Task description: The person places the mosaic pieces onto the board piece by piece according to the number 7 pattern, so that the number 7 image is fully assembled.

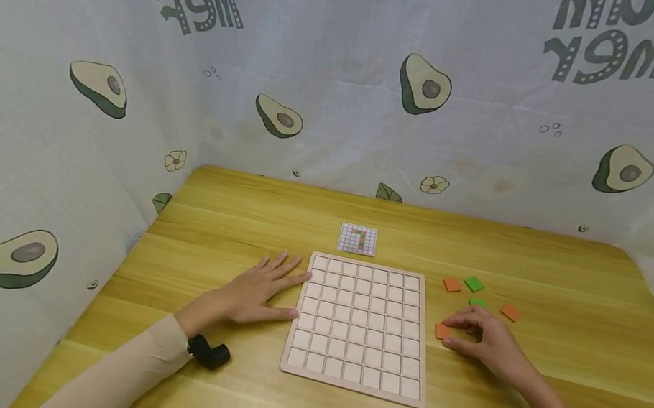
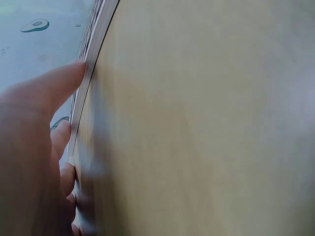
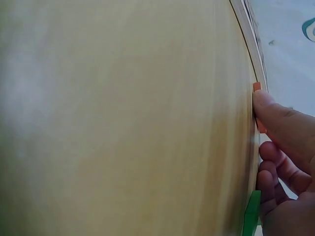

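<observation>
A wooden grid board (image 1: 352, 388) with square cells lies flat on the table. My left hand (image 1: 260, 291) rests with fingers spread at its left side, thumb and index fingertip touching the rim; the left wrist view shows the thumb (image 2: 69, 78) against that edge. Just off the board's right side, my right hand (image 1: 483, 339) pinches an orange square tile (image 1: 442, 331) between thumb and fingers, low at the tabletop. In the right wrist view, the thumb covers part of this orange tile (image 3: 257, 86). A green tile (image 1: 477, 303) lies partly hidden behind the right hand.
Beyond the right hand lie another green tile (image 1: 473, 284) and two orange tiles, one nearer the board (image 1: 452, 284) and one farther right (image 1: 510, 312). A small printed pattern card (image 1: 357, 239) sits behind the board. An avocado-print curtain (image 1: 347, 91) borders the wooden table (image 1: 238, 407).
</observation>
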Demonstrator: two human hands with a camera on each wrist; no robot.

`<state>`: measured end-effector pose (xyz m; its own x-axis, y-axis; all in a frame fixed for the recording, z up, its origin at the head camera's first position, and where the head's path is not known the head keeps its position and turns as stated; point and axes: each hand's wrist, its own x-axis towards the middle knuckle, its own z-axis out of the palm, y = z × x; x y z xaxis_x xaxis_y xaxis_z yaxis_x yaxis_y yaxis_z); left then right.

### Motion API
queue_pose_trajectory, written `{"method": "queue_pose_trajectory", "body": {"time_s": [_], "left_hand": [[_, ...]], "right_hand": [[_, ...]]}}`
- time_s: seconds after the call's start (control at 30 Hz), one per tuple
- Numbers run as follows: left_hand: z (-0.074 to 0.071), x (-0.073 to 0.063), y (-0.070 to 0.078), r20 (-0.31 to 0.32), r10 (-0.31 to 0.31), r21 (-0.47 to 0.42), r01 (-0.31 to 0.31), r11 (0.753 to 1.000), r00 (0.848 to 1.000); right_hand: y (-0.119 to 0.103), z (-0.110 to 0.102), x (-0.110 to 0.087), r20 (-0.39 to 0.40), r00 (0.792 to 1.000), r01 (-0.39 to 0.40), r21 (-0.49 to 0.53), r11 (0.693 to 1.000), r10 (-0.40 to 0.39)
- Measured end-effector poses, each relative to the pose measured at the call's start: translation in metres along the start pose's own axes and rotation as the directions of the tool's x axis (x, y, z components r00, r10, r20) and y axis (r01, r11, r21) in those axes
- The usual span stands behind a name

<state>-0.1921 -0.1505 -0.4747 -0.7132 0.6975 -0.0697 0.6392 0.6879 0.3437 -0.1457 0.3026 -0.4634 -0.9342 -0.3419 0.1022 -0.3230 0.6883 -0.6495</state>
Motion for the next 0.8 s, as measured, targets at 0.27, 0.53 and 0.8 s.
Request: {"method": "queue_pose_trajectory", "body": {"time_s": [0.27,0.53,0.8], "left_hand": [[0.000,0.000,0.001,0.014,-0.012,0.022,0.012,1.000,1.000],[0.001,0.000,0.002,0.031,-0.028,0.033,0.027,0.999,0.999],[0.002,0.002,0.001,0.030,-0.027,0.040,0.025,0.999,0.999]], "right_hand": [[-0.002,-0.003,0.002,-0.009,1.000,0.027,0.003,1.000,-0.027],[-0.011,-0.013,0.009,-0.096,0.992,0.085,0.002,0.996,-0.085],[-0.029,-0.016,0.027,-0.120,0.990,0.073,-0.008,0.997,-0.074]]}}
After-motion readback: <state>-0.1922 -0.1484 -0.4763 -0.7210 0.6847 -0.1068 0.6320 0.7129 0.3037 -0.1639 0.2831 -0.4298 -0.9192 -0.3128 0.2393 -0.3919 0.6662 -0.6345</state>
